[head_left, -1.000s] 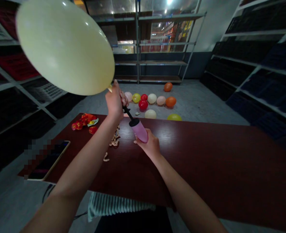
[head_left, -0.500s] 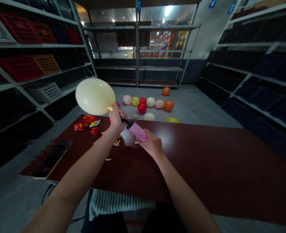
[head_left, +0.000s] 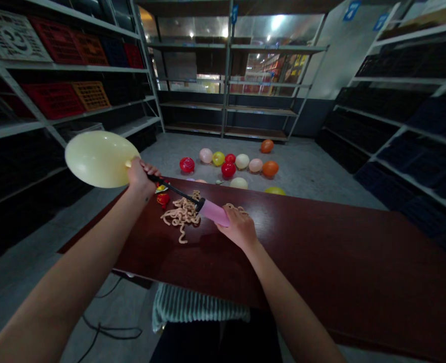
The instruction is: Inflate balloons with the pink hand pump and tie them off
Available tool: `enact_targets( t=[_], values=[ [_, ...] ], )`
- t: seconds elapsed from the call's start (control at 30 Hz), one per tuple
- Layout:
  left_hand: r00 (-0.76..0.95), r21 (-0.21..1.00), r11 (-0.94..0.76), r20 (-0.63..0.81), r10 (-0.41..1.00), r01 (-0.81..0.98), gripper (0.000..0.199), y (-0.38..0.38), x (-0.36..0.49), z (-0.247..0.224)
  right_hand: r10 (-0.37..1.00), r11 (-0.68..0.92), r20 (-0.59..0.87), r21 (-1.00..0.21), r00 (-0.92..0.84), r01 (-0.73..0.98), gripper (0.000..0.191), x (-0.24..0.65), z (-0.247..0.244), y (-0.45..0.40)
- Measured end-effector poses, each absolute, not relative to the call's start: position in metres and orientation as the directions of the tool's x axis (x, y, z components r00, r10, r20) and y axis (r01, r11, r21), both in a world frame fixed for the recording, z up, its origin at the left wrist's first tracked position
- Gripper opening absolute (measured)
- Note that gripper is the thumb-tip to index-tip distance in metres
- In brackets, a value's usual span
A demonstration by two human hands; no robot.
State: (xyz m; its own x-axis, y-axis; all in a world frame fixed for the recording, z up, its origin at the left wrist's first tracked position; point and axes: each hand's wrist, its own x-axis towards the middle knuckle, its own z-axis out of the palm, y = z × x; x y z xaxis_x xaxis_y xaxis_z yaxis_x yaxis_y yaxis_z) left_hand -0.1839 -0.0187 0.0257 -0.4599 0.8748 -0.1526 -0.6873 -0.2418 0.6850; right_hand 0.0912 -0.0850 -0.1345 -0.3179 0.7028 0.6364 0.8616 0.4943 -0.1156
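A pale yellow inflated balloon (head_left: 100, 159) hangs at the left, its neck pinched in my left hand (head_left: 140, 176). That hand also closes round the black nozzle end of a pink balloon pump (head_left: 214, 212). Between my hands the pump's dark rod (head_left: 178, 191) shows, drawn out of the pink barrel. My right hand (head_left: 240, 226) is wrapped round the barrel's near end. Under the rod lies a pile of beige curly strands (head_left: 183, 212) on the dark red table (head_left: 321, 252); a few more lie behind my right hand. Red crinkled packets (head_left: 163, 199) sit beside my left wrist.
Several balloons rest on the floor past the table, among them a red balloon (head_left: 187, 165) and an orange balloon (head_left: 270, 169). Shelves with crates (head_left: 56, 99) line the left; a metal rack (head_left: 226, 108) stands behind. A black cable (head_left: 109, 330) lies on the floor at lower left.
My left hand has moved left with the balloon, drawing the pump's rod out of the barrel. My right hand stays nearly in place. The view has turned a little to the left.
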Motion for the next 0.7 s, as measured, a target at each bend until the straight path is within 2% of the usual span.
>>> enact_targets(
  t=[0.1,0.23,0.3,0.4,0.5,0.7],
  values=[
    [-0.510,0.705,-0.335,-0.043,0.859,-0.625,0.044,-0.025,-0.169,0.058,0.727,0.491,0.638,-0.224,-0.253,0.842,0.033,0.087,-0.133,-0.086],
    [-0.445,0.720,-0.402,0.144,0.884,-0.566,0.050,-0.023,-0.111,0.090,0.787,0.441,0.607,-0.423,-0.114,0.792,0.037,0.097,-0.136,-0.086],
    [-0.405,0.721,-0.390,0.165,0.899,-0.573,0.053,-0.015,-0.077,0.093,0.831,0.398,0.554,-0.530,-0.050,0.749,0.041,0.105,-0.139,-0.084],
    [-0.326,0.738,-0.331,0.159,0.932,-0.587,0.053,0.002,-0.032,0.078,0.884,0.313,0.466,-0.659,0.045,0.684,0.040,0.112,-0.142,-0.080],
    [-0.237,0.781,-0.238,0.118,0.964,-0.577,0.053,0.011,0.004,0.045,0.904,0.242,0.409,-0.731,0.126,0.637,0.035,0.113,-0.142,-0.077],
    [-0.181,0.839,-0.189,0.110,0.977,-0.510,0.054,0.008,0.022,0.002,0.915,0.204,0.373,-0.757,0.155,0.621,0.036,0.111,-0.141,-0.076]
  ],
)
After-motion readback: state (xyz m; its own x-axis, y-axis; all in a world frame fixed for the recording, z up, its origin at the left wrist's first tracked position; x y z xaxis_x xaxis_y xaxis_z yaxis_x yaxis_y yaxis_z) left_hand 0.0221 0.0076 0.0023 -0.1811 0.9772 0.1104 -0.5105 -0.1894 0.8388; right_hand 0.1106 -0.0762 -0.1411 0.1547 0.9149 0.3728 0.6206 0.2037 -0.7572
